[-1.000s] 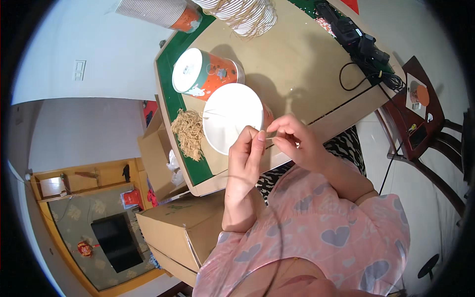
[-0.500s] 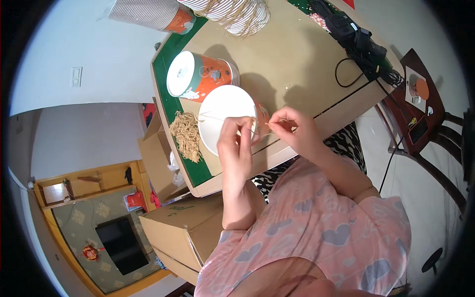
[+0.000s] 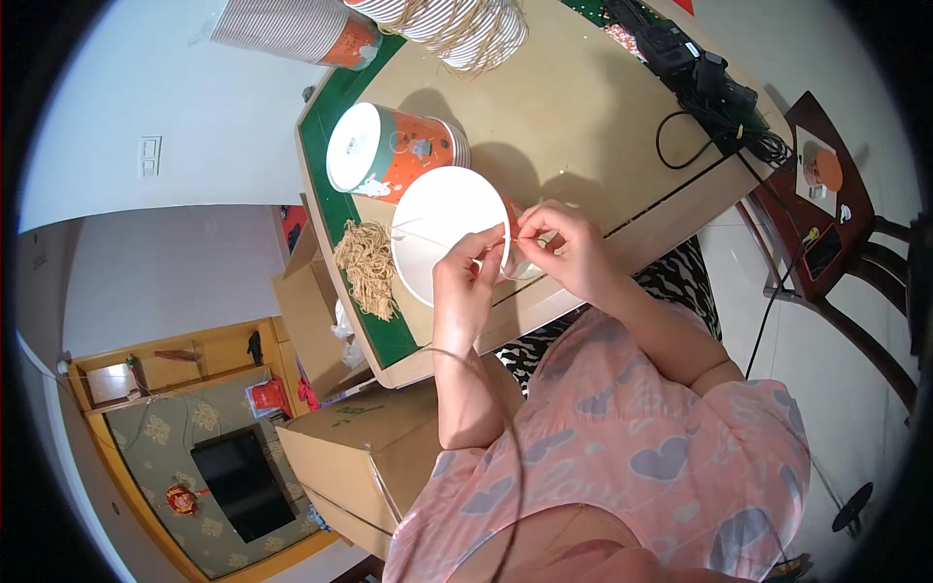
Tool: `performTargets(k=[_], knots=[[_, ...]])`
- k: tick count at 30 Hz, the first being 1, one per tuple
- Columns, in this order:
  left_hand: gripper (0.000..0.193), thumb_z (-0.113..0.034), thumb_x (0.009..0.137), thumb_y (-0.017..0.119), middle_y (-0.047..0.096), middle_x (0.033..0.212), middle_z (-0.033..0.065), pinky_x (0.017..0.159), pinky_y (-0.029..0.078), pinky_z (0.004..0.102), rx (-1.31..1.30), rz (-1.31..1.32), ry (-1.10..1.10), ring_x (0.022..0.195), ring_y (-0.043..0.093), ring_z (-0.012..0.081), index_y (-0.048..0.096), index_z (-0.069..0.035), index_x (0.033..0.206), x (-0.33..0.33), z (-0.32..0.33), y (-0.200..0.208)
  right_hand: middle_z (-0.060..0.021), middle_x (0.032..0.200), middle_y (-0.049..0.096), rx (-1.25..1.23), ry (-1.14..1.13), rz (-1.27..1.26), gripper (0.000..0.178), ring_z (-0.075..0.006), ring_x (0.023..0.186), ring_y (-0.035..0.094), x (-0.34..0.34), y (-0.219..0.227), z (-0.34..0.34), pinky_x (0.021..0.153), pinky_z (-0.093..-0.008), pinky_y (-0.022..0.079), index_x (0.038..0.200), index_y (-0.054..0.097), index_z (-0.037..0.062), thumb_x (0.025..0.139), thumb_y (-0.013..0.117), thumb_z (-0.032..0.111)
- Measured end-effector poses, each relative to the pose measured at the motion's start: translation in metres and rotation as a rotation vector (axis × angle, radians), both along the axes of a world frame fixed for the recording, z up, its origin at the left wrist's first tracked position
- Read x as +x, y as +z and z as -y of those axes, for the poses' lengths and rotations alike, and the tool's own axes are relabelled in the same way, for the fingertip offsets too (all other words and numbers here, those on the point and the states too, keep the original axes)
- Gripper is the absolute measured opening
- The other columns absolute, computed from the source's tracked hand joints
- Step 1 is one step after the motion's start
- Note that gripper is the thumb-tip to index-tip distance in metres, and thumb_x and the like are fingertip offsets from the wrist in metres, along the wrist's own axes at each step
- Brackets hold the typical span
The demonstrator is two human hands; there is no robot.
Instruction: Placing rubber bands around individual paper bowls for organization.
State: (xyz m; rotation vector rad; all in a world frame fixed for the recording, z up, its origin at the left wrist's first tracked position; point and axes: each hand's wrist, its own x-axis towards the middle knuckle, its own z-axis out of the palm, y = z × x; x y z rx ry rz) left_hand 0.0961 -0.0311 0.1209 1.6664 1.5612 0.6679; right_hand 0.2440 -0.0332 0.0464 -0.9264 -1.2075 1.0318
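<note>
Near the table's front edge lies a paper tub (image 3: 442, 209), its round white end facing up and its orange side partly hidden by my hands. Over that white end, my left hand (image 3: 466, 277) is closed in a pinch on a thin tan string (image 3: 416, 236), which trails left across the white. Close beside it, at the tub's right rim, my right hand (image 3: 564, 248) also pinches the string between thumb and fingertips. A loose heap of tan strings (image 3: 367, 272) lies left of the tub. Behind it a printed orange-and-green stack of tubs (image 3: 413, 146) lies tilted.
More stacked tubs (image 3: 292, 34) stand at the far left, and another stack (image 3: 476, 39) wound with string is beside them. A black device with coiled cable (image 3: 680, 73) sits far right. Cardboard boxes (image 3: 364, 447) stand left of me; a dark chair (image 3: 826, 214) is at right.
My right hand has moved left and slightly up, so its fingertips are now close to my left hand's at the tub's rim. A dark blurred strand now crosses in front of my left forearm.
</note>
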Motion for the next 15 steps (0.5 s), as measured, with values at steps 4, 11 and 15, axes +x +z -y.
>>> performTargets(k=[4,11,15], knots=[[0.024,0.001,0.087,0.059,0.067,0.088,0.0063,0.063,0.046,0.0233,0.037,-0.038,-0.021,0.072,0.057,0.0091,0.065,-0.001,0.110,0.002,0.000,0.002,-0.0055,0.084,0.061,0.008,-0.009,0.017,0.010,-0.0144,0.074,0.061,0.001,0.000,0.000,0.055,-0.0259,0.049,0.084,0.058,0.0018,0.077,0.065,0.002],[0.010,-0.001,0.085,0.062,0.066,0.076,0.0039,0.057,0.043,0.0231,0.035,-0.055,0.026,0.062,0.052,0.0085,0.066,0.000,0.094,-0.003,-0.002,-0.008,-0.0039,0.094,0.062,-0.036,0.043,0.078,0.008,-0.0128,0.082,0.061,0.003,0.004,0.001,0.060,-0.0244,0.050,0.087,0.059,0.0016,0.081,0.064,0.003],[0.005,-0.004,0.087,0.060,0.066,0.077,0.0047,0.057,0.044,0.0241,0.066,-0.095,0.048,0.062,0.054,0.0101,0.062,0.000,0.091,0.003,-0.001,0.001,-0.0055,0.096,0.062,-0.039,0.094,0.081,0.011,-0.0135,0.083,0.061,0.006,0.005,-0.002,0.062,-0.0238,0.049,0.091,0.061,0.0021,0.081,0.065,0.004]])
